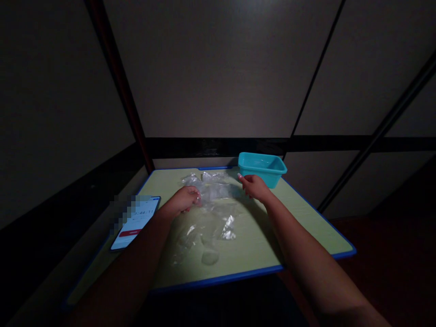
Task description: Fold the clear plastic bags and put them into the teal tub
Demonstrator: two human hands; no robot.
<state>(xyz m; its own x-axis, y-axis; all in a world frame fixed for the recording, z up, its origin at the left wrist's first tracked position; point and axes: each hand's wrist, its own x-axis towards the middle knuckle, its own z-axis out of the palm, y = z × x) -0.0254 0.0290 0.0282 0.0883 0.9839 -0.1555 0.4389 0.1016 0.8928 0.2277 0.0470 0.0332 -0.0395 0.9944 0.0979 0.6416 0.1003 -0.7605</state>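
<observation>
My left hand [185, 200] is closed in a pinch at the left end of a clear plastic bag [220, 191]. Something pinkish shows at its fingertips, too small to name. The bag stretches across toward my right hand [255, 187], whose thumb and finger are pressed together near its other end, just in front of the turquoise basin. More crumpled clear plastic [213, 176] lies behind the bag. Another spread of clear, wrinkled plastic [207, 234] covers the table nearer to me, with shiny creases on it.
A turquoise plastic basin [262, 175] stands at the back right of the pale yellow-green table [248, 254], which has a blue rim. At the left edge lies a phone [136, 222] with a lit screen. Panelled cupboard doors [218, 72] rise behind the table.
</observation>
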